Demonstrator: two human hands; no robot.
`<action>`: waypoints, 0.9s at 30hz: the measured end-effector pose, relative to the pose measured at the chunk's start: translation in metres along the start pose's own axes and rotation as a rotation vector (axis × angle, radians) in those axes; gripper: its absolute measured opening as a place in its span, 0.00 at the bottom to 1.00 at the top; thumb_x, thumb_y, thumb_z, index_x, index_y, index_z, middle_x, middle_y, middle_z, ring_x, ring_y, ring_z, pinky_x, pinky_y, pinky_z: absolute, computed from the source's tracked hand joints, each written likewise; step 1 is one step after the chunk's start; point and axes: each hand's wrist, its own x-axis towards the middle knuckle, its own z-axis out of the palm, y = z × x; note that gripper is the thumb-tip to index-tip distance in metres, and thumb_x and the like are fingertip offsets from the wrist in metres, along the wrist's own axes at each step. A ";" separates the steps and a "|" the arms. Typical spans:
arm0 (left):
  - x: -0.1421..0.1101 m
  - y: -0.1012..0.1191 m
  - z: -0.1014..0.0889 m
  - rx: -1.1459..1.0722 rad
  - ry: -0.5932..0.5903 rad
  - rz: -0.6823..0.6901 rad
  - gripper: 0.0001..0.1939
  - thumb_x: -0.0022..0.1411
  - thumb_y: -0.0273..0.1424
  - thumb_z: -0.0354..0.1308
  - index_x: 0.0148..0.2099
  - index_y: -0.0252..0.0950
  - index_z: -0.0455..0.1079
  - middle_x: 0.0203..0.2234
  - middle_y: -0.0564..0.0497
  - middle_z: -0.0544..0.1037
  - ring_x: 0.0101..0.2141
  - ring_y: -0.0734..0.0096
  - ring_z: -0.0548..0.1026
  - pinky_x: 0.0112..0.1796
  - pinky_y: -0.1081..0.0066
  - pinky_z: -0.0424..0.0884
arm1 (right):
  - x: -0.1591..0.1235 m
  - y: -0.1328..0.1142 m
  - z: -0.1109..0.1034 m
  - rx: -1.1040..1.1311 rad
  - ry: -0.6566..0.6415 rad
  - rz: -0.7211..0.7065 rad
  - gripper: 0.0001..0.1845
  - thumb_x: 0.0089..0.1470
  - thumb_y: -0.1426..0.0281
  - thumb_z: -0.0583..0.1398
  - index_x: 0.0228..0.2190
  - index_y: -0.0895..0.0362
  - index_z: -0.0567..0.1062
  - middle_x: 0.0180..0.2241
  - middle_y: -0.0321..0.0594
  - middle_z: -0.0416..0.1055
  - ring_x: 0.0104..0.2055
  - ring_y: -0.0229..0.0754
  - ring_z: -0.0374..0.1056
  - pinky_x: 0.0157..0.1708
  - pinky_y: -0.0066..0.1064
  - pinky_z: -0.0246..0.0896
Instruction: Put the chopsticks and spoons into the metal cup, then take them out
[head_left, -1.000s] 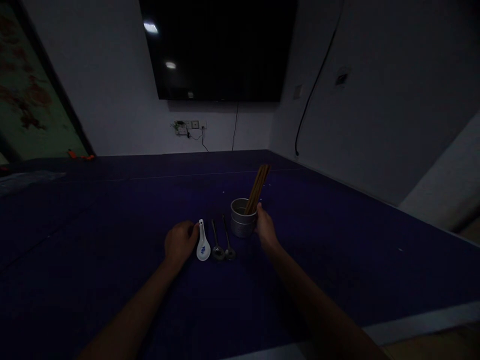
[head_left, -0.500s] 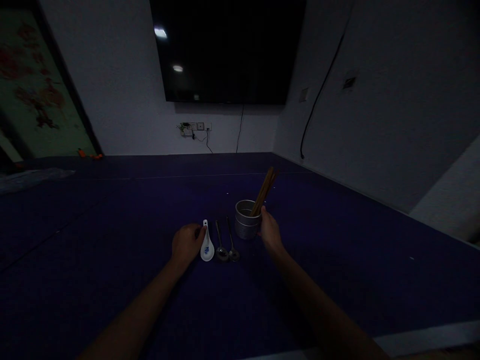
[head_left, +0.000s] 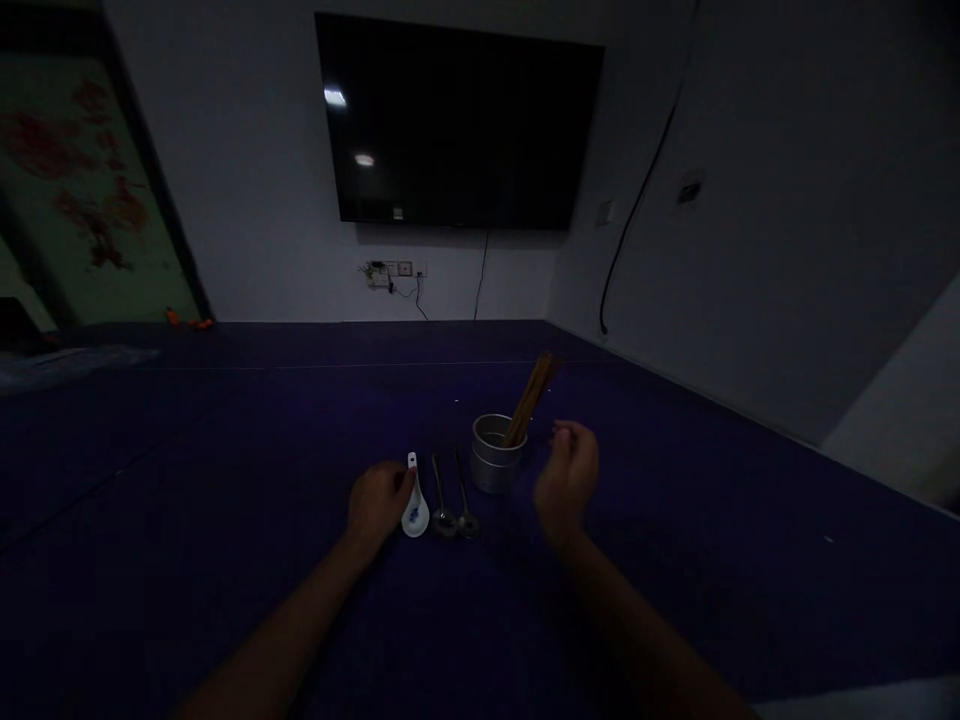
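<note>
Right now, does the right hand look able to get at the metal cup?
Probably yes: the right hand is beside the metal cup, apart from it, with nothing visible between them, though the sticks lean out toward that side.

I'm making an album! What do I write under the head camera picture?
Left hand at a white spoon, two metal spoons alongside, right hand apart from the cup of brown sticks.

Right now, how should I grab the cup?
Probably grip the cup from its right, around the outer wall below the rim: it stands upright and round, the spoons lie to its left, and the sticks lean over the right rim.
</note>
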 end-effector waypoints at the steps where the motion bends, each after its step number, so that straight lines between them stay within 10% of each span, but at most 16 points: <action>1: 0.000 0.001 0.000 -0.001 -0.002 -0.006 0.18 0.63 0.39 0.44 0.34 0.36 0.73 0.30 0.48 0.78 0.30 0.71 0.73 0.26 0.74 0.56 | -0.003 -0.008 -0.002 -0.054 0.037 -0.087 0.19 0.58 0.58 0.44 0.38 0.56 0.68 0.37 0.45 0.68 0.40 0.46 0.64 0.40 0.36 0.55; 7: -0.003 0.002 -0.002 -0.013 0.029 -0.017 0.18 0.62 0.40 0.45 0.33 0.37 0.73 0.30 0.48 0.78 0.30 0.71 0.74 0.27 0.75 0.57 | -0.027 -0.040 0.007 -0.424 -0.873 -0.497 0.22 0.59 0.58 0.45 0.27 0.54 0.73 0.26 0.41 0.74 0.29 0.41 0.68 0.30 0.29 0.54; 10: -0.004 0.001 -0.002 -0.012 0.046 -0.018 0.17 0.62 0.39 0.46 0.33 0.37 0.73 0.30 0.48 0.78 0.30 0.70 0.74 0.27 0.75 0.57 | -0.035 -0.045 0.016 -0.582 -1.086 -0.491 0.20 0.58 0.59 0.48 0.30 0.54 0.76 0.29 0.43 0.76 0.30 0.42 0.71 0.28 0.28 0.54; 27: -0.003 0.000 0.000 -0.001 -0.030 0.016 0.16 0.61 0.36 0.47 0.32 0.36 0.73 0.29 0.48 0.77 0.29 0.72 0.72 0.27 0.74 0.55 | -0.029 -0.023 0.021 -0.794 -1.043 -0.162 0.15 0.54 0.63 0.54 0.28 0.54 0.79 0.31 0.44 0.76 0.35 0.42 0.72 0.29 0.27 0.57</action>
